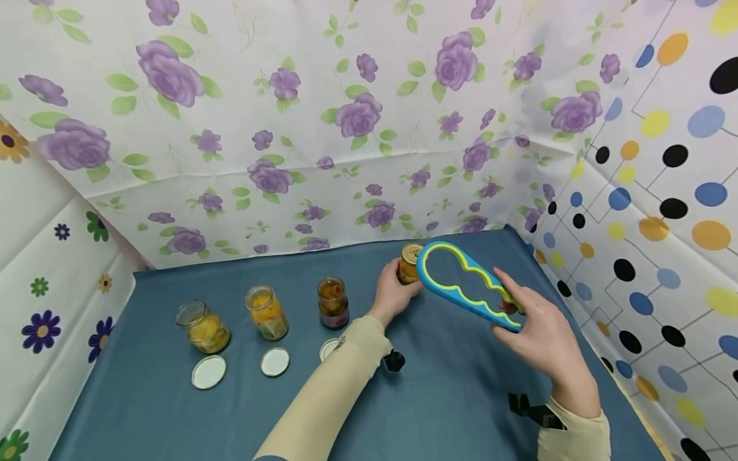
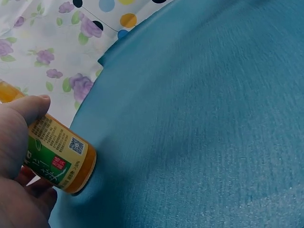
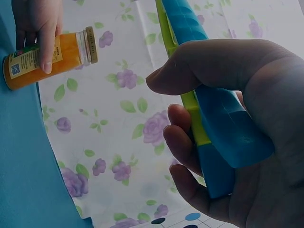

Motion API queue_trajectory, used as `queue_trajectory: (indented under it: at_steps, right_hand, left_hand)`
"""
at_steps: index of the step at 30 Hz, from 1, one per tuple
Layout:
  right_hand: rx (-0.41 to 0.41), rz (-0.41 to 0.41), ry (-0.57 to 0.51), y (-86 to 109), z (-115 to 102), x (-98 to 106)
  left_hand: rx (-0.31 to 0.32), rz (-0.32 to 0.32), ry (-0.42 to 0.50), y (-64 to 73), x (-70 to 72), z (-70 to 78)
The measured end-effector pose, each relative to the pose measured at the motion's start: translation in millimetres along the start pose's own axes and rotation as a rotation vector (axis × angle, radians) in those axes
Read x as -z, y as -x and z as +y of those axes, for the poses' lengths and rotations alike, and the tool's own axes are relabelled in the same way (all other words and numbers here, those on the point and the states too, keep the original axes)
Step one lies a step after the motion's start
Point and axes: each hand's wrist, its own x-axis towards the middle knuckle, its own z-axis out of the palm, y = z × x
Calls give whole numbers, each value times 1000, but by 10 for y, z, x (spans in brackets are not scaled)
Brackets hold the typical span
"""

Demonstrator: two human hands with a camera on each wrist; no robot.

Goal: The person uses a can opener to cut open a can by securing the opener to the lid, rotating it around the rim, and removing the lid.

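Observation:
My left hand (image 1: 393,291) grips a lidded glass jar (image 1: 410,264) by its side near the back of the table. In the left wrist view the jar (image 2: 61,152) shows a green and cream label and orange contents. Its gold lid (image 3: 91,45) is on, as the right wrist view shows. My right hand (image 1: 544,333) holds a blue and yellow-green jar opener (image 1: 455,301) by its handle end. The opener's wide loop end is beside the jar's lid; whether they touch I cannot tell.
Three lidless jars stand to the left: one with pale yellow pieces (image 1: 209,333), one with orange-yellow contents (image 1: 268,314), one with brown contents (image 1: 332,304). Lids (image 1: 209,372), (image 1: 275,362) and a partly hidden lid (image 1: 328,347) lie before them on the blue tablecloth (image 1: 438,397). Patterned cloth walls surround it.

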Motion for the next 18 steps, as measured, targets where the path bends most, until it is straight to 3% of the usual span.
queue_trajectory:
  at_steps: [9,18]
  right_hand:
    - [-21,-11,-8,-8,1,9]
    - [-16,-11,-32,-8,-11,-11]
  left_hand:
    - [-20,12,68,42,-8,-15]
    - [-147,13,20,227,-12,-63]
